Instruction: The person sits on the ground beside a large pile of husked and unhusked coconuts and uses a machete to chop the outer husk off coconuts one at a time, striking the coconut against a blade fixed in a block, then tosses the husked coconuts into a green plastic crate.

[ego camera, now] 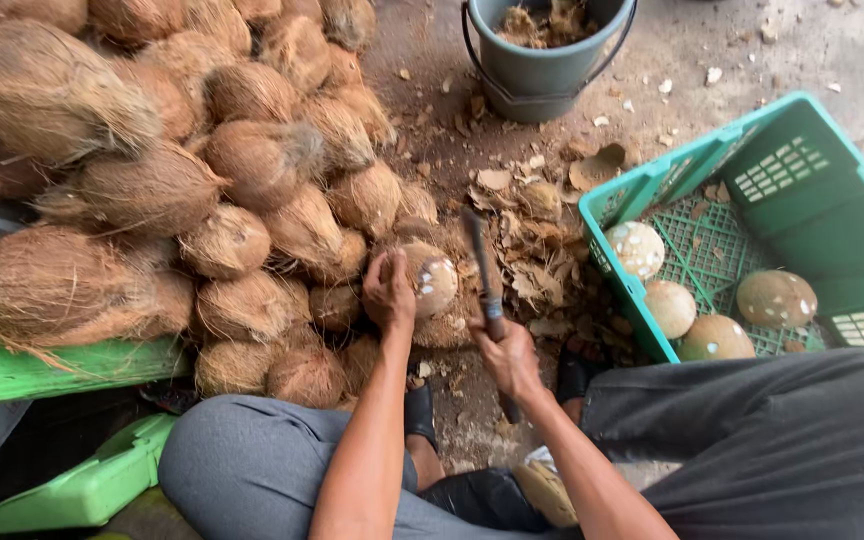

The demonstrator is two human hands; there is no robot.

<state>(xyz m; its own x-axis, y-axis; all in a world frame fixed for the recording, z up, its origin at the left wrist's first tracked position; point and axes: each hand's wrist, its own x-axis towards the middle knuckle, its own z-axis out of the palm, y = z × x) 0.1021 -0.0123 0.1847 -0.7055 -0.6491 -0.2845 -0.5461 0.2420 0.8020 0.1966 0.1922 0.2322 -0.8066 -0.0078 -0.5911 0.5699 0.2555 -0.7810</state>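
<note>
My left hand (388,292) grips a partly peeled brown coconut (430,280), holding it on the ground in front of my knees. My right hand (508,357) is closed on the handle of a long dark knife (482,268), whose blade points up and away just right of that coconut. A large pile of husky brown coconuts (182,170) rises at the left, touching the held one. A green plastic crate (752,220) at the right holds several peeled, pale coconuts (672,305).
A grey bucket (542,70) with husk scraps stands at the top middle. Husk shavings (532,250) litter the ground between pile and crate. A green plank (52,365) lies at the lower left. My grey-trousered legs fill the bottom.
</note>
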